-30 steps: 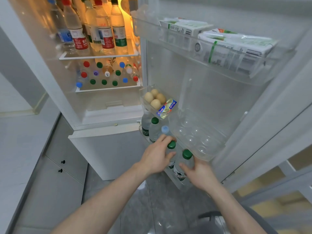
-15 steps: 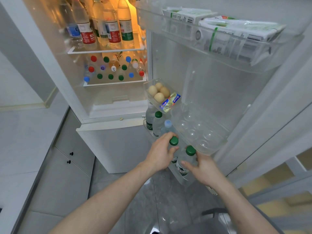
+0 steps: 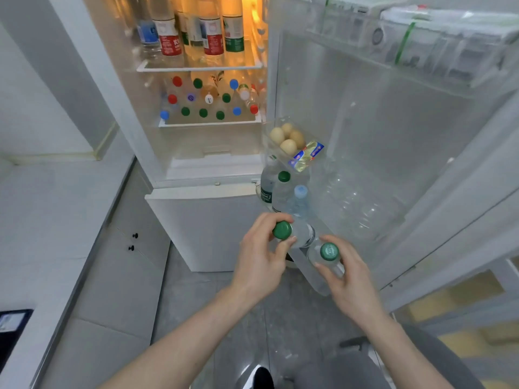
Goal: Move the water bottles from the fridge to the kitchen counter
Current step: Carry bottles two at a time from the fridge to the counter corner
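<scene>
The fridge stands open in front of me. My left hand (image 3: 262, 256) grips a clear water bottle with a green cap (image 3: 282, 229) near its neck, just above the lowest door shelf (image 3: 317, 279). My right hand (image 3: 346, 279) grips a second green-capped water bottle (image 3: 329, 251) beside it. Further back in the same door shelf stand a green-capped bottle (image 3: 283, 189), a light-blue-capped bottle (image 3: 300, 199) and one more behind them. Several more bottles fill the inner shelves, upright on the upper one (image 3: 196, 37) and lying with caps outward on the lower one (image 3: 207, 102). The white kitchen counter (image 3: 42, 220) runs along my left.
A door bin above holds eggs (image 3: 288, 137) and a yellow-blue packet (image 3: 307, 155). The top door bin (image 3: 421, 43) carries white cartons. The open door (image 3: 407, 164) blocks my right. White cabinet doors with black knobs (image 3: 133, 241) sit under the counter. Grey tiled floor lies below.
Both hands have lifted their green-capped bottles up out of the lowest door shelf and toward me. The view has shifted downward and closer.
</scene>
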Demonstrator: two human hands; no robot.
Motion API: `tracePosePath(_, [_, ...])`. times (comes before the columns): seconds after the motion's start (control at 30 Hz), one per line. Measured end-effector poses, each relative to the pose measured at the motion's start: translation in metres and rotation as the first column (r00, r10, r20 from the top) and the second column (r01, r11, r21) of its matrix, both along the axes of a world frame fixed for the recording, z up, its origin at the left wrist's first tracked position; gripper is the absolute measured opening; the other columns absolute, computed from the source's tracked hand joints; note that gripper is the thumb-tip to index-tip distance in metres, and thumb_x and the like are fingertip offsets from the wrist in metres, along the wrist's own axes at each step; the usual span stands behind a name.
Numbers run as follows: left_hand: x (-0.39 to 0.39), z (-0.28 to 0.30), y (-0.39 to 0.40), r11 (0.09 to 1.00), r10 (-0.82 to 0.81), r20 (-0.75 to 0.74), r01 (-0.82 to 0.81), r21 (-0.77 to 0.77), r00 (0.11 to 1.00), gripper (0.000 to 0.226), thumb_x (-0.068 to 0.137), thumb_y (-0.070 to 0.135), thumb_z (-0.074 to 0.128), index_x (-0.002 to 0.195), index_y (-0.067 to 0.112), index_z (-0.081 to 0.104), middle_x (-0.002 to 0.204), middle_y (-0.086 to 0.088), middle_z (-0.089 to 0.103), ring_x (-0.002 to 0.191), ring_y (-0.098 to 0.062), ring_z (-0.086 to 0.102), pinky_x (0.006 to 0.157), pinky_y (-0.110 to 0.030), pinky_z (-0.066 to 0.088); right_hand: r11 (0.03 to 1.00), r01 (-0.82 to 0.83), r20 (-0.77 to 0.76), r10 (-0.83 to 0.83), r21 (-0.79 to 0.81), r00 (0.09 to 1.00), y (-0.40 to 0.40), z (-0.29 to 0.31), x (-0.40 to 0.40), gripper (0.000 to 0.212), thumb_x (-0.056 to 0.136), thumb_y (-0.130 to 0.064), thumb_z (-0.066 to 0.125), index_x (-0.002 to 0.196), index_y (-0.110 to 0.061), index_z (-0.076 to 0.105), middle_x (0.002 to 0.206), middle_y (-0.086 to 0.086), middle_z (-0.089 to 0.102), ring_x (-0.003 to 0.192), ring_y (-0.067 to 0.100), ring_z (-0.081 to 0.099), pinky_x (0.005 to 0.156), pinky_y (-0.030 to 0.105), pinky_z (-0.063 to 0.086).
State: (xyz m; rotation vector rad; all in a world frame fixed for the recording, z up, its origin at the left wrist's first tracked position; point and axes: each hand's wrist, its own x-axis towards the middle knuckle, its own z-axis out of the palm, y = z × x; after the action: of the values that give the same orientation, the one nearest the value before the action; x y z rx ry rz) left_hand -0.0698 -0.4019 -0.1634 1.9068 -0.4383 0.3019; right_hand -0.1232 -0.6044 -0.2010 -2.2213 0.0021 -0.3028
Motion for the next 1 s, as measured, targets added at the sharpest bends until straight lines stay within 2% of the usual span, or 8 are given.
tracePosePath(0.07, [-0.016, 0.012, 0.016, 0.999, 0.024, 0.015, -0.024, -0.029, 1.000, 0.032, 0.092, 0.011, 0.072, 0.117, 0.029, 0.063, 0.115, 0.014, 0.063, 0.112, -0.015, 0.062, 0.091, -0.041, 0.056, 0.999, -0.035, 0.060, 0.035, 0.012, 0.998, 0.009, 0.010, -0.005, 0.050, 0.090, -0.014, 0.081, 0.134, -0.029, 0.062, 0.135, -0.015, 0.061, 0.129, 0.004, 0.056, 0.107, 0.020, 0.042])
tracePosePath(0.2, [-0.048, 0.033, 0.054, 0.996, 0.086, 0.010, -0.085, -0.032, 0.996, 0.029, 0.091, 0.017, 0.071, 0.116, 0.029, 0.064, 0.114, 0.013, 0.065, 0.112, -0.017, 0.063, 0.090, -0.041, 0.057, 0.995, -0.097, 0.169, 0.091, 0.027, 0.981, 0.037, 0.034, -0.017, 0.053, 0.088, -0.009, 0.081, 0.133, -0.031, 0.063, 0.135, -0.015, 0.058, 0.131, 0.003, 0.055, 0.108, 0.011, 0.035])
tracePosePath(0.33, [-0.083, 0.045, 0.099, 0.988, 0.153, -0.019, -0.154, -0.006, 0.988, 0.029, 0.090, 0.018, 0.073, 0.114, 0.033, 0.065, 0.112, 0.014, 0.065, 0.111, -0.017, 0.063, 0.088, -0.042, 0.058, 0.978, -0.202, 0.203, 0.187, 0.059, 0.961, 0.072, 0.057, -0.025, 0.051, 0.091, -0.013, 0.081, 0.133, -0.033, 0.062, 0.135, -0.016, 0.058, 0.132, 0.009, 0.056, 0.107, 0.013, 0.038])
tracePosePath(0.5, [-0.129, 0.045, 0.160, 0.966, 0.258, -0.064, -0.257, 0.023, 0.964, 0.032, 0.090, 0.016, 0.075, 0.112, 0.036, 0.065, 0.109, 0.013, 0.065, 0.107, -0.017, 0.064, 0.088, -0.043, 0.058, 0.926, -0.342, 0.124, 0.325, 0.160, 0.938, 0.128, 0.062, -0.041, 0.044, 0.089, -0.015, 0.083, 0.127, -0.030, 0.066, 0.130, -0.013, 0.064, 0.124, 0.015, 0.062, 0.103, 0.041, 0.052])
tracePosePath(0.57, [-0.154, 0.044, 0.187, 0.950, 0.313, -0.084, -0.311, 0.035, 0.946, 0.033, 0.090, 0.015, 0.077, 0.112, 0.037, 0.065, 0.110, 0.013, 0.065, 0.108, -0.017, 0.064, 0.088, -0.043, 0.059, 0.894, -0.404, 0.106, 0.390, 0.193, 0.915, 0.157, 0.061, -0.054, 0.043, 0.090, -0.014, 0.083, 0.125, -0.032, 0.067, 0.130, -0.013, 0.065, 0.123, 0.016, 0.063, 0.102, 0.045, 0.053])
tracePosePath(0.63, [-0.179, 0.043, 0.210, 0.931, 0.365, -0.101, -0.363, 0.036, 0.925, 0.033, 0.089, 0.016, 0.077, 0.112, 0.037, 0.065, 0.112, 0.014, 0.065, 0.109, -0.016, 0.064, 0.087, -0.041, 0.060, 0.868, -0.451, 0.092, 0.442, 0.208, 0.892, 0.183, 0.060, -0.068, 0.042, 0.090, -0.017, 0.083, 0.123, -0.036, 0.067, 0.131, -0.014, 0.065, 0.124, 0.014, 0.062, 0.100, 0.040, 0.052])
tracePosePath(0.8, [-0.248, 0.041, 0.265, 0.849, 0.528, -0.134, -0.523, 0.071, 0.839, 0.035, 0.089, 0.018, 0.080, 0.112, 0.040, 0.066, 0.113, 0.018, 0.067, 0.111, -0.012, 0.065, 0.088, -0.035, 0.060, 0.791, -0.582, 0.078, 0.579, 0.188, 0.812, 0.248, 0.059, -0.092, 0.040, 0.089, -0.021, 0.083, 0.123, -0.036, 0.068, 0.127, -0.020, 0.066, 0.122, 0.007, 0.062, 0.096, 0.012, 0.045])
tracePosePath(1.0, [-0.316, 0.037, 0.316, 0.702, 0.711, -0.182, -0.701, 0.128, 0.679, 0.033, 0.088, 0.021, 0.080, 0.112, 0.040, 0.067, 0.111, 0.018, 0.066, 0.109, -0.010, 0.064, 0.089, -0.038, 0.059, 0.634, -0.747, 0.030, 0.758, 0.201, 0.651, 0.326, 0.057, -0.105, 0.038, 0.089, -0.024, 0.083, 0.122, -0.035, 0.069, 0.125, -0.020, 0.067, 0.120, 0.007, 0.063, 0.095, 0.010, 0.045])
